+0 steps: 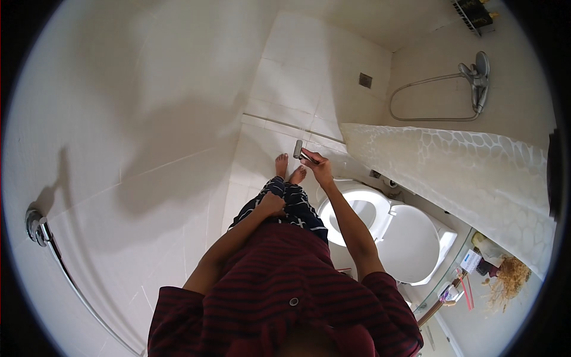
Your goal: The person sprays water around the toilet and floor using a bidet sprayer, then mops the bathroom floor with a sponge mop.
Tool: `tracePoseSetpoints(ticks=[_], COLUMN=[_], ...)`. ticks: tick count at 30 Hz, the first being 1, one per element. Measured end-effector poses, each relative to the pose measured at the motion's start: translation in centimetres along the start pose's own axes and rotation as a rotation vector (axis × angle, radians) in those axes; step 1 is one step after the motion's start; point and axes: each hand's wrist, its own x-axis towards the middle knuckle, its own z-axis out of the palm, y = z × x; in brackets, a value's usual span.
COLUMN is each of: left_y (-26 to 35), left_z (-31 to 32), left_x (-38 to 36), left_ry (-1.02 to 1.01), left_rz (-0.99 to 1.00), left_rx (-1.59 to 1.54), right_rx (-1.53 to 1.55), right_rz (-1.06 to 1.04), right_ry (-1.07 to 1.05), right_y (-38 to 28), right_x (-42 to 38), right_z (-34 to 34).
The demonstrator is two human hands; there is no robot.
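Observation:
My right hand (pixel 318 169) is closed round the handle of a small metallic bidet sprayer (pixel 298 149), held out in front of me over the tiled floor (pixel 291 89). The sprayer's head points away from my body, above my bare feet (pixel 282 165). My left hand (pixel 272 204) is closed at the front of my dark patterned trousers (pixel 304 208), near the hem of my striped shirt. Whether it grips the cloth is too small to tell.
To the right stands a toilet (pixel 410 244) with its lid raised. Beyond it hang a pale shower curtain (pixel 452 172) and a shower mixer (pixel 477 80). A glass shelf (pixel 437 291) holds small items. A metal rail (pixel 77 279) curves along the left wall.

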Motion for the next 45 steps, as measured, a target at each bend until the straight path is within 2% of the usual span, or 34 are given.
tracePoseSetpoints(ticks=[3,6,9,12,13,16,19,22,25,28,34,37,40,41,44,45], left_y=[0.0,0.1,0.2,0.4,0.5,0.4,0.4,0.4,0.6,0.3,0.3,0.4,0.5,0.5,0.6,0.5], left_z=[0.0,-0.1,-0.2,-0.6,-0.7,-0.7,-0.4,-0.5,-0.7,-0.7,-0.2,-0.2,-0.3,-0.3,-0.2,-0.3], left_x=[0.2,0.1,0.3,0.4,0.3,0.2,0.3,0.3,0.5,0.6,0.8,0.3,0.1,0.1,0.2,0.2], left_ry=[0.002,-0.016,-0.016,-0.045,-0.04,-0.011,0.024,-0.018,-0.046,-0.042,0.013,-0.001,-0.015,-0.013,-0.003,0.0], left_rz=[0.001,0.01,0.002,-0.011,-0.01,-0.011,-0.014,-0.03,-0.026,-0.012,0.0,-0.004,-0.009,-0.006,-0.003,-0.002], left_rx=[-0.004,-0.03,-0.039,-0.039,-0.036,-0.043,-0.063,-0.044,-0.022,-0.008,-0.016,0.001,-0.017,-0.024,-0.023,-0.017], right_rx=[-0.07,0.086,0.099,0.079,0.134,-0.038,-0.163,-0.228,-0.217,-0.208,-0.013,-0.219,-0.11,-0.16,-0.121,-0.121], right_rz=[-0.031,-0.037,0.006,0.098,0.037,0.016,-0.019,0.118,0.035,-0.038,0.038,-0.095,0.043,0.024,-0.064,0.023], right_ry=[-0.065,0.146,0.129,-0.178,-0.252,-0.218,0.163,0.096,0.25,0.122,0.0,0.246,0.252,0.246,0.476,0.49], right_y=[1.0,2.1,1.8,1.0,0.5,2.3,3.7,3.1,2.4,1.8,1.8,4.5,4.5,4.3,5.1,4.5], right_x=[0.2,0.9,0.6,-0.2,-0.5,-0.4,0.4,0.2,0.2,-0.2,-0.6,0.2,0.2,0.0,0.4,0.2], right_z=[-0.8,-0.6,-0.7,-0.7,-0.4,0.3,0.1,-1.0,-0.9,-0.6,0.9,0.8,-0.8,-1.2,-2.0,-2.2])
